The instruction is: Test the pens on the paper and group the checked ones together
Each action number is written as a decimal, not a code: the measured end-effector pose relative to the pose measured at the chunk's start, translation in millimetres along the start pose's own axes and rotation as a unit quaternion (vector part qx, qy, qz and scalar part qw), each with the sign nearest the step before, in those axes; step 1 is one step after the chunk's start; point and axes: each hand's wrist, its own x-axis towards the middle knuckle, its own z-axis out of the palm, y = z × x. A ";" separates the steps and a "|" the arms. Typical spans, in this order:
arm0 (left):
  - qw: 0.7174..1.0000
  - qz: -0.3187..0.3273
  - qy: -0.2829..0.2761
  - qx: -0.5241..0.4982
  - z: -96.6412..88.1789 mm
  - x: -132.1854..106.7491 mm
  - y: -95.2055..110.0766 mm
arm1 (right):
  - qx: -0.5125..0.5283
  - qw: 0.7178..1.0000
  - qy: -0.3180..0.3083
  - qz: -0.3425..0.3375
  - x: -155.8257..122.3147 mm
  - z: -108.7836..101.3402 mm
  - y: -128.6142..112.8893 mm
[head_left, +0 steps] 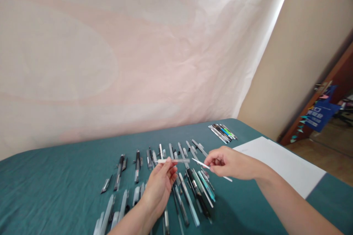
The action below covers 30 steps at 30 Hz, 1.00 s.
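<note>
My left hand (161, 185) pinches a clear pen barrel (181, 161) with a whitish end, held level above the table. Between the thumb and fingers of my right hand (230, 162) is a thin white pen refill (200, 163). Its pointed tip faces the barrel's right end, with a small gap between them. Below both hands lie several loose pens and pen parts, among them a light blue pen (190, 202), a black pen (199, 192) and a turquoise pen (206, 185). My left hand and forearm hide part of this group.
Rows of disassembled pens (119, 172) run across the green tablecloth (55, 183). At the back right, several pens (223, 133) lie side by side. White paper sheets (281, 165) cover the table's right side. A pale curtain (138, 62) hangs behind the table.
</note>
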 end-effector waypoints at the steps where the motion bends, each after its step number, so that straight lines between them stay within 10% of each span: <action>1: 1.000 0.000 0.000 0.000 0.0 0.0 -0.1 | -0.005 1.000 0.000 -0.001 -0.2 -0.2 0.0; 19: 1.000 -0.018 0.010 -0.001 6.2 -7.2 2.6 | -0.075 0.993 -0.039 0.081 1.4 -0.9 29.2; 30: 1.000 -0.024 -0.010 0.009 4.4 -6.0 -2.3 | -0.070 0.961 -0.187 0.193 23.6 21.6 64.8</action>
